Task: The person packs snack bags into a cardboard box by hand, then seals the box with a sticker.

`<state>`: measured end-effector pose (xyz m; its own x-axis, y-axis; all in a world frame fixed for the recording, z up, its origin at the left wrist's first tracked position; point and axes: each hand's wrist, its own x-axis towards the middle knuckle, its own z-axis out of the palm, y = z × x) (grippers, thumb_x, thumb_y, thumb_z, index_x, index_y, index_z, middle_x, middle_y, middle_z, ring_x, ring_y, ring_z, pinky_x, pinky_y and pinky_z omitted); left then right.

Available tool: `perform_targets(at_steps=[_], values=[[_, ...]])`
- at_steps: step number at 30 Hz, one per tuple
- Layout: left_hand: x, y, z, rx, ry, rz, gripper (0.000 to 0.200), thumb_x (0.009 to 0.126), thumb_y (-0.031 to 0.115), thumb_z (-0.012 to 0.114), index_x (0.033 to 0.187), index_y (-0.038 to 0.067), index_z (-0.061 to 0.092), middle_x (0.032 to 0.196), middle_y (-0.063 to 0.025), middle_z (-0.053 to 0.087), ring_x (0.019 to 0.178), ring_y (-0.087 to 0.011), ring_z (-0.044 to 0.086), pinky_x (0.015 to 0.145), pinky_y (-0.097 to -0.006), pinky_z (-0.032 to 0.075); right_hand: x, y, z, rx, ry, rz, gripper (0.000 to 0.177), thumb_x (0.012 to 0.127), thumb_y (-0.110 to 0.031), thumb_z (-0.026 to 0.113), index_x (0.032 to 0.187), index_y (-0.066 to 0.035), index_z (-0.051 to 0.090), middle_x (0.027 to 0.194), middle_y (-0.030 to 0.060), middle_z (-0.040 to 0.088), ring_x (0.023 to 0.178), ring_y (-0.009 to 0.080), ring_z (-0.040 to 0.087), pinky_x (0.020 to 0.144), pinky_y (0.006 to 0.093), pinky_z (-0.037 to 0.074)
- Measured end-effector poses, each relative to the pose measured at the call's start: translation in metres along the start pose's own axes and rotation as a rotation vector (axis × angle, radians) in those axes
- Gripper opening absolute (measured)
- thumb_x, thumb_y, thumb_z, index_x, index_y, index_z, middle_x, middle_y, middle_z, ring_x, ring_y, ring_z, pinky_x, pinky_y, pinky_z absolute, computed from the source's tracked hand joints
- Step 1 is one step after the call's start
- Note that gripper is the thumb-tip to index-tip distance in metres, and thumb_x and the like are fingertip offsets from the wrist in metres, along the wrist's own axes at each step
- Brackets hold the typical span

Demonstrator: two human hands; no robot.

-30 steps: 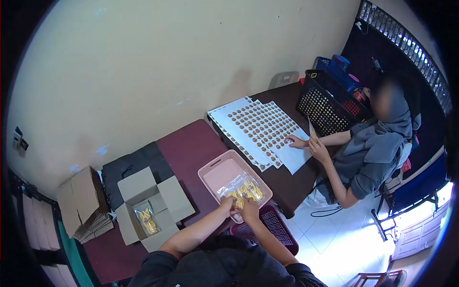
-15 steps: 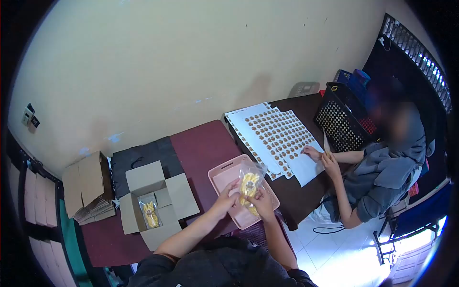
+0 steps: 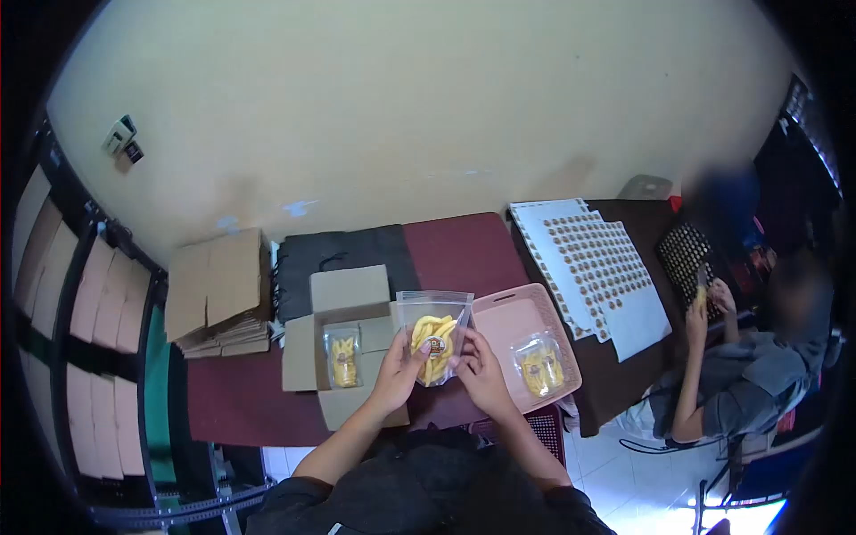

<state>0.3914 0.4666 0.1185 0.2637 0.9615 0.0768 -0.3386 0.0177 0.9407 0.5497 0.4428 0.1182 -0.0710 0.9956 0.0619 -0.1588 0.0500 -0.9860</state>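
Observation:
A clear pouch of yellow snack sticks with a round label (image 3: 433, 343) is held upright between my two hands. My left hand (image 3: 399, 370) grips its left side, thumb near the label. On the right side of the pouch, my right hand (image 3: 480, 367) closes its fingers on the lower edge. To the left, an open cardboard box (image 3: 301, 355) has a similar pouch (image 3: 343, 358) inside. Another filled pouch (image 3: 539, 366) lies in the pink tray (image 3: 508, 315), just right of my right hand.
Folded cartons (image 3: 214, 290) are stacked at the left, beside a dark bag (image 3: 357, 249). Sticker sheets (image 3: 597, 267) lie on the right table. A co-worker (image 3: 749, 383) sits at the right holding a small pouch, near a black basket (image 3: 682, 263).
My view has turned left. Both hands have moved from over the pink tray toward the box with the pouch, which now faces me upright. A pouch in the tray is now visible.

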Motion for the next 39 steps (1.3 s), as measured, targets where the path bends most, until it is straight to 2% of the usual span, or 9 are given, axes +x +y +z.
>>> perform_targets(at_steps=[2, 5, 14, 20, 25, 28, 30, 36, 39], values=[[-0.015, 0.007, -0.019, 0.032, 0.048, -0.021, 0.039, 0.095, 0.018, 0.048, 0.127, -0.001, 0.036, 0.119, -0.0092, 0.049, 0.110, -0.0143, 0.047, 0.095, -0.0293, 0.037, 0.008, -0.002, 0.032, 0.074, -0.007, -0.020, 0.043, 0.088, -0.012, 0.060, 0.124, 0.003, 0.042, 0.110, 0.0080, 0.055, 0.099, 0.0113, 0.054, 0.085, 0.0263, 0.045], [-0.033, 0.013, -0.039, 0.152, 0.160, 0.165, 0.040, 0.095, 0.019, 0.049, 0.126, -0.003, 0.037, 0.119, -0.0102, 0.050, 0.108, -0.0150, 0.049, 0.092, -0.0284, 0.039, 0.015, -0.005, 0.076, 0.076, -0.067, 0.066, 0.025, 0.092, -0.015, 0.055, 0.108, 0.003, 0.056, 0.092, 0.0028, 0.061, 0.087, 0.0066, 0.054, 0.079, 0.0216, 0.044], [-0.080, 0.013, -0.121, 0.173, 0.325, 0.018, 0.045, 0.097, 0.027, 0.043, 0.131, -0.002, 0.033, 0.120, -0.0135, 0.049, 0.110, -0.0166, 0.048, 0.094, -0.0296, 0.039, 0.016, 0.029, 0.140, 0.074, -0.272, 0.211, 0.030, 0.095, -0.020, 0.050, 0.111, 0.005, 0.056, 0.095, 0.0025, 0.061, 0.086, 0.0068, 0.053, 0.078, 0.0229, 0.044], [-0.081, 0.034, -0.136, 0.422, 0.185, 0.083, 0.045, 0.097, 0.024, 0.042, 0.131, -0.002, 0.028, 0.119, -0.0139, 0.047, 0.111, -0.0181, 0.046, 0.095, -0.0320, 0.037, 0.029, 0.037, 0.153, -0.030, -0.316, 0.194, 0.030, 0.094, -0.022, 0.051, 0.108, 0.004, 0.059, 0.094, 0.0035, 0.063, 0.085, 0.0069, 0.055, 0.077, 0.0225, 0.044], [-0.067, 0.024, -0.151, 0.036, 0.178, -0.018, 0.046, 0.096, 0.021, 0.045, 0.132, 0.001, 0.026, 0.128, -0.0128, 0.038, 0.119, -0.0174, 0.038, 0.099, -0.0295, 0.032, 0.049, 0.031, 0.150, 0.085, -0.315, 0.310, 0.032, 0.095, -0.024, 0.050, 0.107, 0.003, 0.060, 0.094, 0.0042, 0.063, 0.091, 0.0098, 0.057, 0.084, 0.0243, 0.044], [-0.055, 0.027, -0.151, 0.216, 0.103, 0.117, 0.052, 0.092, 0.017, 0.052, 0.133, 0.001, 0.024, 0.126, -0.0125, 0.040, 0.118, -0.0175, 0.039, 0.099, -0.0305, 0.033, 0.053, 0.014, 0.159, 0.045, -0.226, 0.188, 0.036, 0.091, -0.021, 0.057, 0.116, 0.004, 0.053, 0.104, 0.0061, 0.062, 0.096, 0.0115, 0.057, 0.087, 0.0259, 0.044], [-0.053, 0.033, -0.151, 0.172, 0.114, 0.064, 0.059, 0.087, 0.010, 0.058, 0.134, 0.002, 0.023, 0.125, -0.0128, 0.041, 0.117, -0.0181, 0.041, 0.098, -0.0308, 0.034, 0.060, 0.012, 0.162, 0.070, -0.258, 0.174, 0.038, 0.086, -0.015, 0.062, 0.118, 0.003, 0.051, 0.106, 0.0069, 0.061, 0.100, 0.0129, 0.056, 0.088, 0.0267, 0.044], [-0.046, 0.041, -0.153, 0.211, 0.037, 0.115, 0.059, 0.085, 0.006, 0.058, 0.133, 0.000, 0.025, 0.124, -0.0140, 0.042, 0.116, -0.0182, 0.042, 0.097, -0.0298, 0.035, 0.072, 0.020, 0.150, 0.263, -0.217, 0.453, 0.030, 0.084, -0.011, 0.064, 0.111, 0.000, 0.055, 0.104, 0.0074, 0.062, 0.097, 0.0138, 0.059, 0.086, 0.0253, 0.045], [-0.041, 0.031, -0.152, 0.134, 0.085, 0.046, 0.053, 0.086, 0.009, 0.059, 0.129, 0.000, 0.029, 0.120, -0.0139, 0.045, 0.114, -0.0182, 0.044, 0.095, -0.0300, 0.037, 0.073, 0.016, 0.149, 0.177, -0.241, 0.397, 0.032, 0.086, -0.012, 0.062, 0.113, 0.002, 0.053, 0.104, 0.0072, 0.061, 0.098, 0.0130, 0.058, 0.087, 0.0261, 0.045]])
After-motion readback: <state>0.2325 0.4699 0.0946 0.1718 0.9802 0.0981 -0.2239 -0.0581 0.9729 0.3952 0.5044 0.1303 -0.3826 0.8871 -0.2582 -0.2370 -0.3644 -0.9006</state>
